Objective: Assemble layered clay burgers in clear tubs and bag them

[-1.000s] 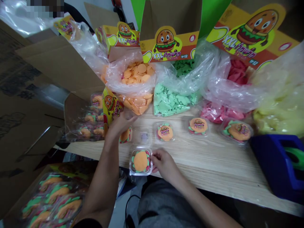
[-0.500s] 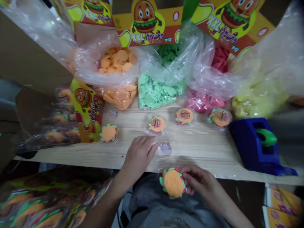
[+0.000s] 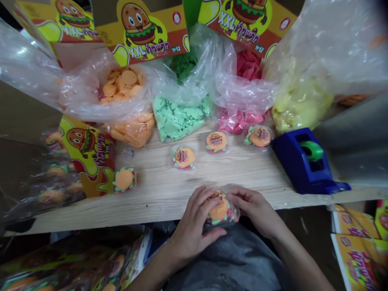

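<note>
Both my hands hold a clear plastic clamshell with a burger-shaped marshmallow (image 3: pixel 220 209) at the near edge of the wooden table (image 3: pixel 260 180). My left hand (image 3: pixel 194 226) wraps its left side, thumb under it. My right hand (image 3: pixel 253 208) grips its right side with curled fingers. Three packed burger clamshells lie in a row beyond: one (image 3: pixel 183 157), another (image 3: pixel 216 141), a third (image 3: pixel 258 137). A burger without a label (image 3: pixel 124 179) sits to the left.
Open plastic bags hold orange (image 3: pixel 124 87), green (image 3: pixel 178 117), pink (image 3: pixel 242 117) and yellow (image 3: pixel 300 105) pieces. Printed burger display boxes (image 3: pixel 142 30) stand behind. A blue tape dispenser (image 3: pixel 306 163) sits right. A box of packed burgers (image 3: pixel 60 161) lies left.
My left hand left the table and closed on the burger clamshell with my right hand; a clear lid with a sticker now covers it. The view swung to the right.
</note>
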`<action>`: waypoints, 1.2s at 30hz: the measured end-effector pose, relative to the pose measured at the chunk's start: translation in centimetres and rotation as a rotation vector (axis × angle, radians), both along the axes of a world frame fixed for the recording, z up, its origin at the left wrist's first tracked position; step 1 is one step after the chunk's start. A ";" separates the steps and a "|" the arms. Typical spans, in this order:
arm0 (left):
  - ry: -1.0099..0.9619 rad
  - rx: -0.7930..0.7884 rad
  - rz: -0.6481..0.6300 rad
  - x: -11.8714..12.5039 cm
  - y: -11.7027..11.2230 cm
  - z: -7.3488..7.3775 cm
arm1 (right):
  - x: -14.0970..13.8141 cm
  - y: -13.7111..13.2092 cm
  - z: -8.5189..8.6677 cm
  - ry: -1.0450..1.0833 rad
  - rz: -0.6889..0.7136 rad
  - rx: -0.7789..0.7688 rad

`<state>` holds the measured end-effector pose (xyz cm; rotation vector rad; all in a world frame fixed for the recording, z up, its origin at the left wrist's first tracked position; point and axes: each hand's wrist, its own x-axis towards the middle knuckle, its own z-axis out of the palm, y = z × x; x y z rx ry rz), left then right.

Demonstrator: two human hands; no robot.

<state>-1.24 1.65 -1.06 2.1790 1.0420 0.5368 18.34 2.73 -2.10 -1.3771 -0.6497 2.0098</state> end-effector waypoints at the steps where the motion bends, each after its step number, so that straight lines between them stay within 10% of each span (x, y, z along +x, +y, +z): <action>1: -0.021 0.033 0.005 0.1 -0.1 -0.5 | 0.0 -0.1 0.0 0.011 -0.018 0.006; 12: -0.119 0.290 0.200 1.3 -1.0 -2.8 | -0.4 -2.7 0.3 0.044 -0.129 0.008; 25: 0.147 0.411 -0.062 -1.0 -1.1 -3.3 | -1.1 -2.4 0.3 -0.010 -0.180 0.066; 30: 0.176 0.176 -0.090 -1.3 -1.9 -2.4 | -1.8 -2.5 -0.3 -0.019 -0.297 0.086; 36: -0.131 -0.288 0.625 -0.9 -1.7 -1.9 | -2.7 -2.4 -0.4 0.003 -0.314 0.110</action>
